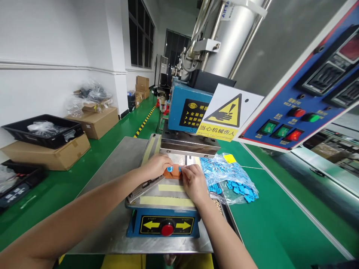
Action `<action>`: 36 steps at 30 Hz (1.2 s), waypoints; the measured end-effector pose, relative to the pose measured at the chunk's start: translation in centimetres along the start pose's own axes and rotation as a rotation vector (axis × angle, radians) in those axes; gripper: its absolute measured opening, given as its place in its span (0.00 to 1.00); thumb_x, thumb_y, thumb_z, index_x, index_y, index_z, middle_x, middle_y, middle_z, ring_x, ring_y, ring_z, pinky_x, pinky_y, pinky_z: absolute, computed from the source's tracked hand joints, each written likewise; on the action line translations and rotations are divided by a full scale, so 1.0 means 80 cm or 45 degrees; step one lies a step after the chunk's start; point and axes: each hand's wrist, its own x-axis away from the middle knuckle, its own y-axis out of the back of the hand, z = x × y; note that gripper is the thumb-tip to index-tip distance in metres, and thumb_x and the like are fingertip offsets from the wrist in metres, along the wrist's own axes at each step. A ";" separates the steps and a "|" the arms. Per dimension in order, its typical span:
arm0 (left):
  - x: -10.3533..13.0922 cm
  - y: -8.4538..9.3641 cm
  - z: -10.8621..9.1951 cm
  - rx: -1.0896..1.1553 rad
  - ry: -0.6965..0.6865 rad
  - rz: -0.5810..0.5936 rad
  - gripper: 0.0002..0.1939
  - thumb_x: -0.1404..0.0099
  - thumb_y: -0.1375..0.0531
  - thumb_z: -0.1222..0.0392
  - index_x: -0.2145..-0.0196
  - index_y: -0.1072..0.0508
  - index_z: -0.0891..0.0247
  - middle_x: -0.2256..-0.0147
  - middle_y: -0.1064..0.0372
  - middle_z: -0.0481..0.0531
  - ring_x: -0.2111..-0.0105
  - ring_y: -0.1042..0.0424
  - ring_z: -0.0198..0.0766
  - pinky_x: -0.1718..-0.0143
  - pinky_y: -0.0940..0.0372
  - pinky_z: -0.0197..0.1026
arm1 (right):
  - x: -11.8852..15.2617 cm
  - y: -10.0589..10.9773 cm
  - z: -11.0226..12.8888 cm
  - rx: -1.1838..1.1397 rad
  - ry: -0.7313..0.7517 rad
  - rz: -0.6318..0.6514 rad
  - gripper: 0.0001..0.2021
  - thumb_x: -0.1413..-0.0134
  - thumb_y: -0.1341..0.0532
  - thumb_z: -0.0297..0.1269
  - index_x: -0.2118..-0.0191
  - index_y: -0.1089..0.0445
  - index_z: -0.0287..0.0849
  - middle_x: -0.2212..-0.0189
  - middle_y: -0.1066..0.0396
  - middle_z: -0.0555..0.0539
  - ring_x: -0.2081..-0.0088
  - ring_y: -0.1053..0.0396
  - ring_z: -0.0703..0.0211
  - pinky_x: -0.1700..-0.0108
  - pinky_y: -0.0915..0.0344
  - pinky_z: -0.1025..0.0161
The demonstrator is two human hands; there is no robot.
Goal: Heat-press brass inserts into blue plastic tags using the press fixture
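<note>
An orange-brown block (pixel 175 174) sits on the machine's metal bed below the press head, with small blue plastic parts (pixel 169 169) seated near its two ends. My left hand (pixel 158 166) reaches in from the left, its fingers closed together with the tips at the left blue part. My right hand (pixel 195 183) is pinched at the block's right end, beside the right blue part (pixel 180 169). Whatever lies between the right fingertips is too small and covered to name.
The press head (pixel 190 144) hangs just beyond my hands, with a warning card (pixel 230 112) on it. A plastic bag of blue parts (pixel 232 179) lies to the right, near small brass pieces (pixel 217 205). A red button (pixel 167 228) faces me.
</note>
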 end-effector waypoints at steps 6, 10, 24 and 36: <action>0.004 -0.003 0.007 0.021 -0.029 -0.005 0.12 0.38 0.45 0.69 0.68 0.22 0.62 0.67 0.26 0.51 0.66 0.29 0.36 0.61 0.36 0.37 | 0.002 0.000 0.001 0.012 -0.013 0.006 0.12 0.42 0.47 0.27 0.59 0.27 0.40 0.67 0.30 0.42 0.62 0.36 0.53 0.61 0.33 0.57; 0.009 0.001 0.007 -0.004 -0.067 0.017 0.13 0.36 0.47 0.67 0.65 0.22 0.61 0.64 0.26 0.51 0.63 0.29 0.38 0.59 0.36 0.38 | 0.002 0.001 0.001 0.010 -0.006 0.008 0.12 0.43 0.46 0.26 0.59 0.27 0.40 0.67 0.30 0.42 0.62 0.36 0.53 0.61 0.33 0.57; 0.006 0.004 0.003 0.172 0.222 0.066 0.08 0.42 0.43 0.68 0.68 0.23 0.64 0.68 0.29 0.51 0.71 0.30 0.35 0.67 0.37 0.35 | 0.000 0.003 0.003 -0.005 -0.032 0.017 0.12 0.42 0.47 0.27 0.59 0.27 0.40 0.67 0.29 0.42 0.62 0.36 0.53 0.61 0.33 0.56; 0.004 0.002 -0.010 0.064 0.191 0.046 0.09 0.42 0.43 0.70 0.70 0.24 0.64 0.71 0.29 0.51 0.71 0.32 0.35 0.67 0.39 0.35 | 0.001 0.002 0.002 -0.015 -0.031 0.007 0.12 0.43 0.46 0.27 0.59 0.27 0.41 0.66 0.29 0.42 0.62 0.35 0.53 0.61 0.33 0.57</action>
